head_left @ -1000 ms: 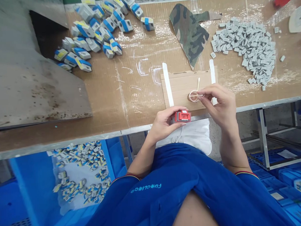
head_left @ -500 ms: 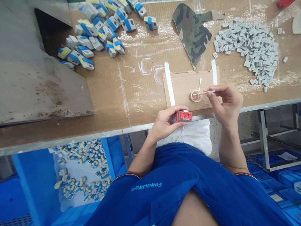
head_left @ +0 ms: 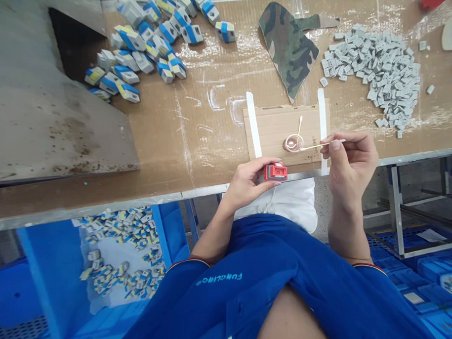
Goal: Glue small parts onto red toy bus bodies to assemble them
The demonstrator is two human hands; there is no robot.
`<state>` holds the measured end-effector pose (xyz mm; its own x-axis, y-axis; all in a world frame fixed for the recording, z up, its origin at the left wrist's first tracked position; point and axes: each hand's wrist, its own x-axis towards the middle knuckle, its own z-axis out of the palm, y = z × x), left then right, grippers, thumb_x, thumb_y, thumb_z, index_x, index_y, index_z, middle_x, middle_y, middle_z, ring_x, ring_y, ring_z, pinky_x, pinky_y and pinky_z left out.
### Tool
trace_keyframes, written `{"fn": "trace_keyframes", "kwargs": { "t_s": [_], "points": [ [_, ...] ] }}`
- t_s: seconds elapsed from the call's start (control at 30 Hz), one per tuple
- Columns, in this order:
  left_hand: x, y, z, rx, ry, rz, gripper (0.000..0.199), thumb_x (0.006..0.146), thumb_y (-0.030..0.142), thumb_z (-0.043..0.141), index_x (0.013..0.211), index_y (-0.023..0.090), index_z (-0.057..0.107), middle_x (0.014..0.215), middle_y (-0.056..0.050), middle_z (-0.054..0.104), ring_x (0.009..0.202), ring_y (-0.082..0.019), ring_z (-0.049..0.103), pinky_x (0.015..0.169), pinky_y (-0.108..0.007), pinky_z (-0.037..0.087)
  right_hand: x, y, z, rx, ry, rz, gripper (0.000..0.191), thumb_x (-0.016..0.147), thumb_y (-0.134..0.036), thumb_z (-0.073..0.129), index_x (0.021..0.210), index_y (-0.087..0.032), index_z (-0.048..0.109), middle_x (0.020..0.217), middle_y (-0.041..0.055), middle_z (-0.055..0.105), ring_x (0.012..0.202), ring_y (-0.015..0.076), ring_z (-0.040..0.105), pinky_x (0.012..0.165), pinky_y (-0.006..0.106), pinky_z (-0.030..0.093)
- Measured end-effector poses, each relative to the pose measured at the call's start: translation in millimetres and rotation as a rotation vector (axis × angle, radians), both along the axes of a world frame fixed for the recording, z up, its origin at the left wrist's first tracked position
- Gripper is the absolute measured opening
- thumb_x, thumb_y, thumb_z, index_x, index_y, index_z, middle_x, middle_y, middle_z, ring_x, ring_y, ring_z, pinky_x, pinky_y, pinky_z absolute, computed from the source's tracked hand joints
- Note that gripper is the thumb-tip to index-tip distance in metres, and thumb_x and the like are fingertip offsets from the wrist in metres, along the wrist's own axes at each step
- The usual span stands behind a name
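The left hand (head_left: 244, 183) holds a small red and gray block (head_left: 275, 172) between its thumb and fingers, at the front edge of the table (head_left: 210, 140). The right hand (head_left: 354, 162) pinches a thin cotton swab (head_left: 316, 146) with its thumb and fingers close together. The swab's far tip is at the rim of a little round cup (head_left: 287, 144), but I cannot tell if they touch. The cup sits on a flat piece of cardboard (head_left: 271, 126) with white tape (head_left: 253, 124) near its sides.
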<state>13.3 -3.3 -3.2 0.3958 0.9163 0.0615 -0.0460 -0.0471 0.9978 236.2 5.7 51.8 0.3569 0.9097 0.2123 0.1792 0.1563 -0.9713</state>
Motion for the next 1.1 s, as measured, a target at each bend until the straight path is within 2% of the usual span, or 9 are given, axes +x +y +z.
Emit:
{"fn": "trace_keyframes", "kwargs": {
  "t_s": [0.17,0.3,0.43,1.1],
  "points": [
    [2,0,3.0,0.049,0.058,0.014,0.048,0.085,0.039,0.086,0.127,0.019,0.073,0.121,-0.013,0.08,0.11,-0.024,0.078,0.097,-0.036,0.062,-16,-22,14.8,0.047,-0.115,0.058,0.012,0.096,-0.033,0.076,0.102,-0.027,0.068,0.09,0.0001,0.076,0.077,0.0152,0.075,0.065,0.029,0.063],
    [3,0,5.4,0.068,0.082,0.02,0.048,0.086,0.039,0.086,0.127,0.019,0.072,0.122,-0.012,0.08,0.109,-0.024,0.078,0.098,-0.036,0.061,-19,-31,9.8,0.029,-0.152,0.174,0.011,0.097,-0.028,0.073,0.107,-0.027,0.067,0.093,0.0004,0.076,0.085,0.0166,0.078,0.071,0.03,0.066],
    [3,1,5.9,0.076,0.075,0.016,0.047,0.087,0.04,0.085,0.127,0.019,0.072,0.119,-0.012,0.081,0.104,-0.023,0.078,0.094,-0.034,0.061,-20,-32,3.6,-0.003,-0.138,0.219,0.013,0.097,-0.024,0.073,0.108,-0.027,0.068,0.094,0.0002,0.078,0.088,0.0161,0.079,0.074,0.029,0.066],
    [2,1,3.6,0.087,0.072,0.003,0.047,0.087,0.042,0.085,0.126,0.019,0.072,0.118,-0.012,0.081,0.104,-0.023,0.078,0.091,-0.034,0.061,-22,-32,2.0,-0.01,-0.125,0.246,0.013,0.096,-0.026,0.074,0.108,-0.027,0.069,0.094,0.0013,0.079,0.087,0.0176,0.08,0.072,0.03,0.067]
  ]
}}
